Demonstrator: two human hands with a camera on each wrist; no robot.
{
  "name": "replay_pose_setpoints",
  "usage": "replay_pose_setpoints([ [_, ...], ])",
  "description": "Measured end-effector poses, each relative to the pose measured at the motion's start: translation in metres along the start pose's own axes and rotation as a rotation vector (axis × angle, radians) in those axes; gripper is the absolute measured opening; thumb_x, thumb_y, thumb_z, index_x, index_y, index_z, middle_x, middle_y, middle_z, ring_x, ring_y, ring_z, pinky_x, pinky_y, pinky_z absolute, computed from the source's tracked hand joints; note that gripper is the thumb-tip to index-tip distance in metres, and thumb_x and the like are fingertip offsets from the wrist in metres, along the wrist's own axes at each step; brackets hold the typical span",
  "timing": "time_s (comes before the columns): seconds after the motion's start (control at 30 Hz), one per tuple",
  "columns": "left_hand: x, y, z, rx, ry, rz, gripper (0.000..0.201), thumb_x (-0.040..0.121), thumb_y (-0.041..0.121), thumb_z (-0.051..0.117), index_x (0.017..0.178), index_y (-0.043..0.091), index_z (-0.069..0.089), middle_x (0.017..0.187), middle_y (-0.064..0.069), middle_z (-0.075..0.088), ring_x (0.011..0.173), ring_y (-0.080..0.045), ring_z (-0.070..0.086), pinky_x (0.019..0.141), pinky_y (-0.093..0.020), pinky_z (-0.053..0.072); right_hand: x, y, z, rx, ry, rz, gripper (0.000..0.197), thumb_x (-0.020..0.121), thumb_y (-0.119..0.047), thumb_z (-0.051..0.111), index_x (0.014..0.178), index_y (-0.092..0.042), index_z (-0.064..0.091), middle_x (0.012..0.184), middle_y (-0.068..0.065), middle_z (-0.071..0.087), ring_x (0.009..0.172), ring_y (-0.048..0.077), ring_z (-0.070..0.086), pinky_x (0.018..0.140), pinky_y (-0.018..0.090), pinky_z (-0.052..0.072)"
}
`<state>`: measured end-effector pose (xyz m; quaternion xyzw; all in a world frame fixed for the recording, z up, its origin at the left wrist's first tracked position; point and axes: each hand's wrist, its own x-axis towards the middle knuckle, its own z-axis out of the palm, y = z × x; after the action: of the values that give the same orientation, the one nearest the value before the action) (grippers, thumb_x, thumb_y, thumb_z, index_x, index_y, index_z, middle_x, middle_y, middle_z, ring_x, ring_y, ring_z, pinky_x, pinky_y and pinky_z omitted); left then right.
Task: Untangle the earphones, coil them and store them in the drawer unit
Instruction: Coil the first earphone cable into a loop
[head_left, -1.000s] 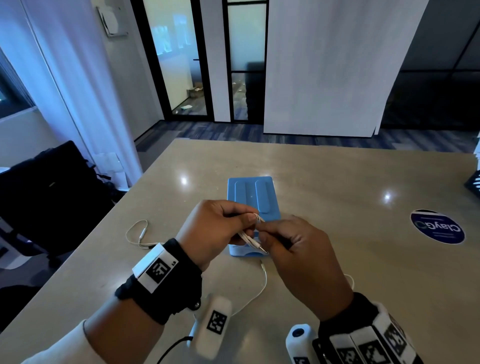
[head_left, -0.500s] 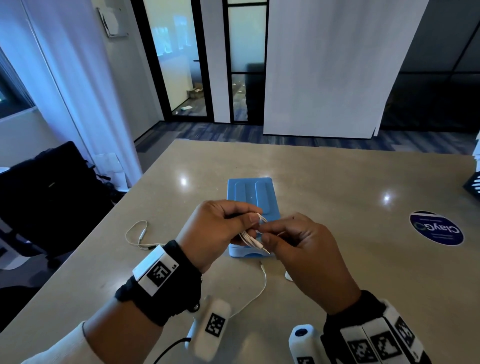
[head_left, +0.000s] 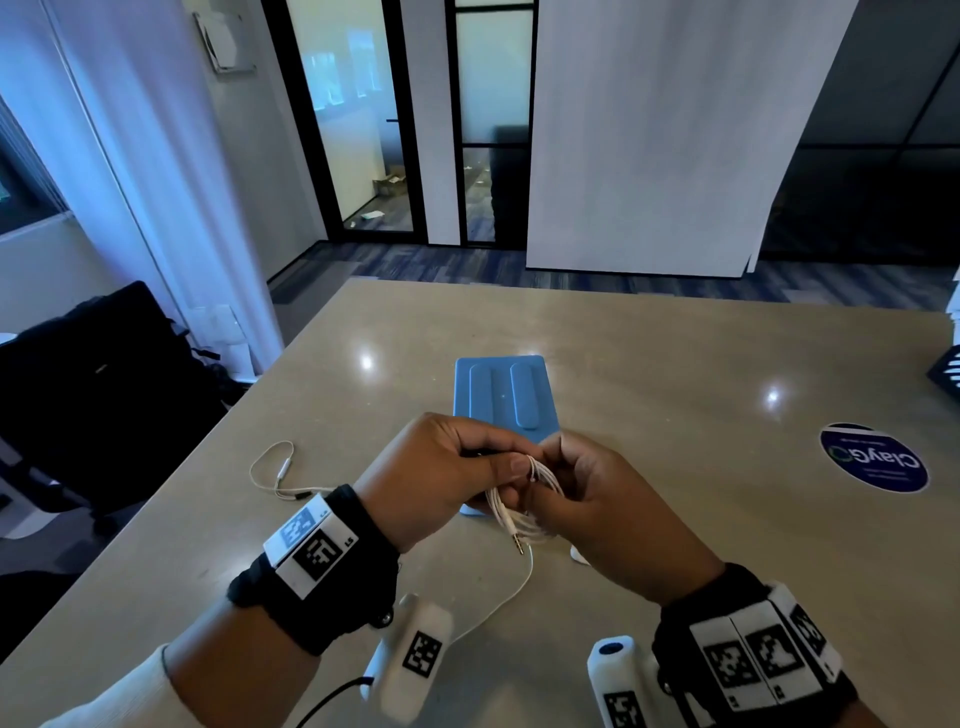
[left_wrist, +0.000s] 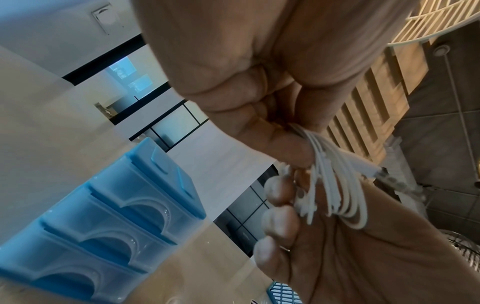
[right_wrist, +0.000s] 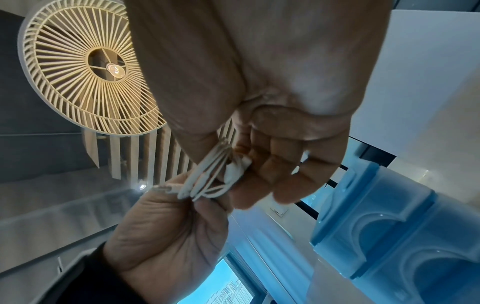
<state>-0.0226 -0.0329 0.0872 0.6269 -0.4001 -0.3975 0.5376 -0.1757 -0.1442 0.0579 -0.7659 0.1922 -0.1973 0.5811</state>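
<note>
Layout around the hands over the table (head_left: 675, 364)

Drawer unit (head_left: 506, 397) sits just behind both hands; a loose cable loop (head_left: 275, 467) lies left of the left hand (head_left: 441, 478); a round sticker (head_left: 872, 457) lies well right of the right hand (head_left: 618, 514).

Lighting: cool, dim daylight from the glass doors (head_left: 363, 130) at 11 o'clock; lamp glare spots on the table (head_left: 675, 364). Wrist views: lit ceiling lamp (right_wrist: 114, 69) at 10 o'clock, edges bent, near skin blurred.

white earphones (head_left: 524, 499) coiled (plug dangling) | blue drawer unit (head_left: 506, 397) closed
</note>
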Motion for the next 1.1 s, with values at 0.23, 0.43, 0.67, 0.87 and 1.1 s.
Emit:
replay_pose_setpoints([
  [0.23,-0.001,-0.002,-0.004,0.056,-0.022,-0.008,0.015,0.088,0.005,0.069,0.099,0.01,0.078,0.079,-0.013,0.073,0.066,-0.016,0.067,0.059,-0.024,0.054,-0.001,0.004,-0.004,0.166,-0.137,0.14,0.014,0.087,-0.018,0.08,0.097,-0.011,0.073,0.08,0.012,0.066,0.06,0.011,0.056,0.056,0.024,0.048],
  [0.43,0.002,-0.006,-0.01,0.092,0.031,-0.009,0.016,0.086,0.006,0.071,0.094,0.019,0.079,0.075,-0.009,0.073,0.062,-0.013,0.066,0.061,-0.029,0.057,-0.004,0.008,-0.011,0.578,-0.044,0.311,0.021,0.091,-0.019,0.067,0.1,-0.001,0.069,0.079,0.015,0.065,0.059,0.016,0.06,0.052,0.025,0.052],
  [0.67,0.002,-0.008,-0.008,0.155,0.041,0.035,0.015,0.085,0.007,0.073,0.094,0.018,0.079,0.073,-0.006,0.073,0.062,-0.016,0.067,0.06,-0.03,0.055,-0.007,0.002,-0.014,0.726,0.011,0.36,0.015,0.074,-0.011,0.076,0.088,-0.011,0.07,0.075,0.01,0.059,0.059,0.017,0.054,0.049,0.024,0.048],
  [0.87,0.002,-0.008,-0.007,0.207,0.03,0.049,0.016,0.084,0.009,0.075,0.092,0.023,0.08,0.078,-0.02,0.074,0.066,-0.021,0.068,0.066,-0.033,0.057,-0.008,-0.004,-0.017,0.972,-0.02,0.441,0.011,0.077,-0.012,0.072,0.087,-0.009,0.068,0.075,0.01,0.06,0.061,0.016,0.062,0.051,0.023,0.055],
  [1.1,0.002,-0.01,0.001,0.469,0.151,0.102,0.018,0.08,0.018,0.079,0.085,0.035,0.08,0.074,0.017,0.075,0.068,0.003,0.068,0.067,-0.013,0.051,-0.008,-0.006,-0.012,0.613,0.048,0.344,0.011,0.087,0.005,0.067,0.095,0.001,0.074,0.087,0.018,0.076,0.083,0.026,0.077,0.062,0.025,0.062],
])
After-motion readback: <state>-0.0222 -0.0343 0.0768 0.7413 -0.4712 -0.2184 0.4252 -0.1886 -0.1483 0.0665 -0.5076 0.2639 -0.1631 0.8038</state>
